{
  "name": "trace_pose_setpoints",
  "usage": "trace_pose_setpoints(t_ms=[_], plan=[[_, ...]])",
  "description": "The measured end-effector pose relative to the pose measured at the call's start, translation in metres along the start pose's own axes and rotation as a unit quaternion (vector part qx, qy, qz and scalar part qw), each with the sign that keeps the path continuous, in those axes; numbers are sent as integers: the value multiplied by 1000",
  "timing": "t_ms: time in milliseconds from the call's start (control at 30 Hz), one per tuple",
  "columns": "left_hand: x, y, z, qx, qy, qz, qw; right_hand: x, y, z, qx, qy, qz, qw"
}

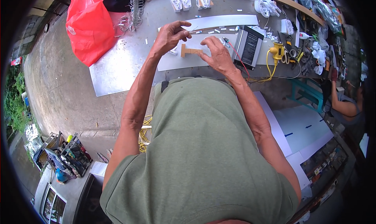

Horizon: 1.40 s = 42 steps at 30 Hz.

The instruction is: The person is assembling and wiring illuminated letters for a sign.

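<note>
A small brown T-shaped piece (191, 51) lies on a white sheet (166, 63) on the bench in front of me. My right hand (219, 58) is at the end of its stem, thumb against it and fingers curled over the far side. My left hand (169, 38) hovers above and to the left of the piece, thumb and forefinger pinched together. A thin, wire-like thing seems to stick out by those fingertips, too fine to make out. Beside the left wrist sits a small white part (173, 51).
Right of my hands stand a grey metal power supply box (249, 47) with a red lead and a yellow plug (277, 52). White letter-shaped blocks (180, 1) stand at the back. A red plastic bag (88, 28) is at left. Another person (344, 104) is at far right.
</note>
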<state>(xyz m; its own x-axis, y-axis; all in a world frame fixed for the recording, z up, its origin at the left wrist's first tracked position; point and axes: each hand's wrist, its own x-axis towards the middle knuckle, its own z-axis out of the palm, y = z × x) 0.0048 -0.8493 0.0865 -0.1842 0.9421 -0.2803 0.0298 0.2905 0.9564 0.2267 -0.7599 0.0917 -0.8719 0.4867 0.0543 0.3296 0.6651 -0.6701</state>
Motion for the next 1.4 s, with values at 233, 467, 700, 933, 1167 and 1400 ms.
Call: trace_pose_setpoints(t_ms=[233,467,700,933,1167,1400], plan=[[-37,-36,-24,95,262,26,960,3,17,36,-15,-83,-31,996],[-67,-57,-5,434,284,-105,848,11,33,-12,99,127,100,982],[-54,-58,-3,369,325,-188,850,91,111,-49,-43,218,181,958],[-50,-69,-9,297,360,-210,859,142,138,-16,-77,174,192,963],[-56,-68,-13,247,382,-205,867,112,114,-17,-12,265,169,949],[-59,-45,-11,97,367,-184,907,54,59,-18,187,112,139,966]])
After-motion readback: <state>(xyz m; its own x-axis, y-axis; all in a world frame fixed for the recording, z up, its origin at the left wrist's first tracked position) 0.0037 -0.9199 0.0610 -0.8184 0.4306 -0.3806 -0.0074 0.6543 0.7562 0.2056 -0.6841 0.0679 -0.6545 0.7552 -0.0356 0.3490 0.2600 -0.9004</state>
